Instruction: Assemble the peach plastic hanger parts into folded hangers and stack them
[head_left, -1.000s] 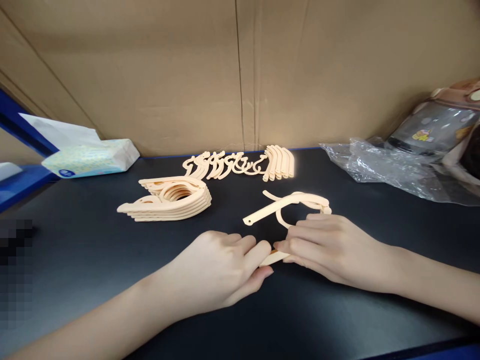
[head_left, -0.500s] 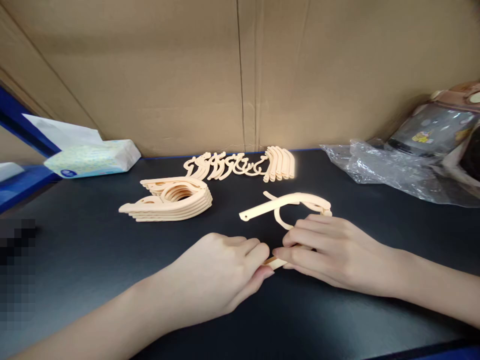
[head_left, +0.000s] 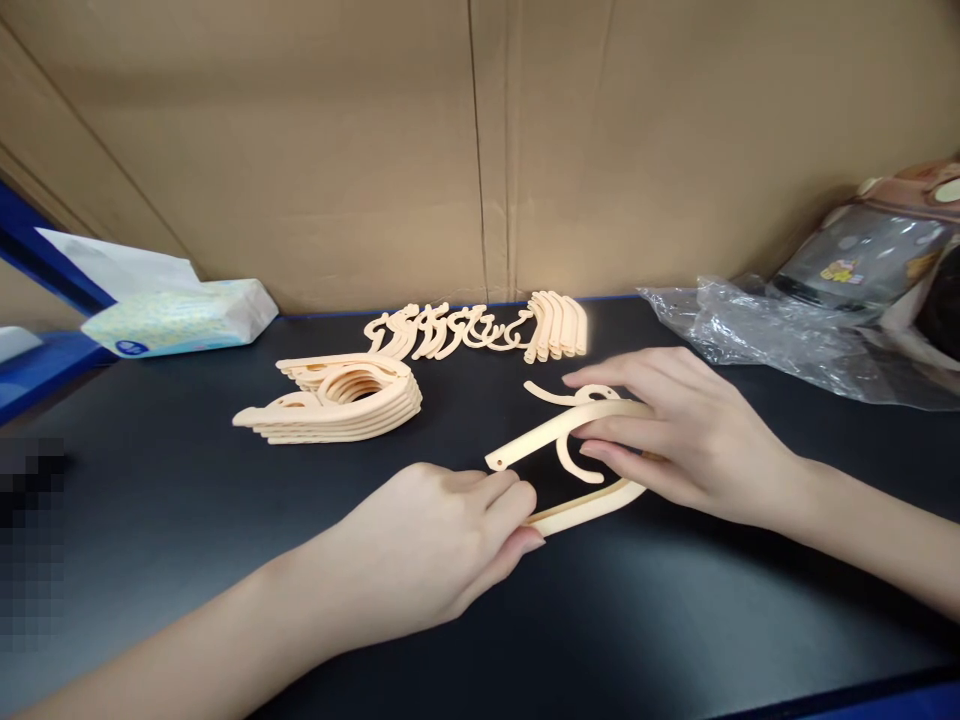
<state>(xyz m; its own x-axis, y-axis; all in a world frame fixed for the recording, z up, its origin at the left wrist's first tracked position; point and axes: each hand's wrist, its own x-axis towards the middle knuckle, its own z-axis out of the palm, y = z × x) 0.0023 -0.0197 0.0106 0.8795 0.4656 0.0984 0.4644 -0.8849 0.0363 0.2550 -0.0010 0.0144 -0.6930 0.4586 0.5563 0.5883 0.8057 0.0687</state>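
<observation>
A peach plastic folding hanger lies half open on the black table, in front of me. My left hand pinches the near end of its lower arm between thumb and fingers. My right hand rests on the hanger's hinge end, fingers closed over the upper arm and the hook piece. A stack of folded hangers of the same colour sits to the left. Behind them lies a row of loose hanger parts.
A tissue pack lies at the back left beside a blue frame. Crumpled clear plastic and a grey-and-brown object sit at the back right. A cardboard wall closes off the far side of the table.
My right hand has let go of the lower arm's near end and moved back and up to the hinge end. The lower arm now shows in full. My left hand keeps its pinch.
</observation>
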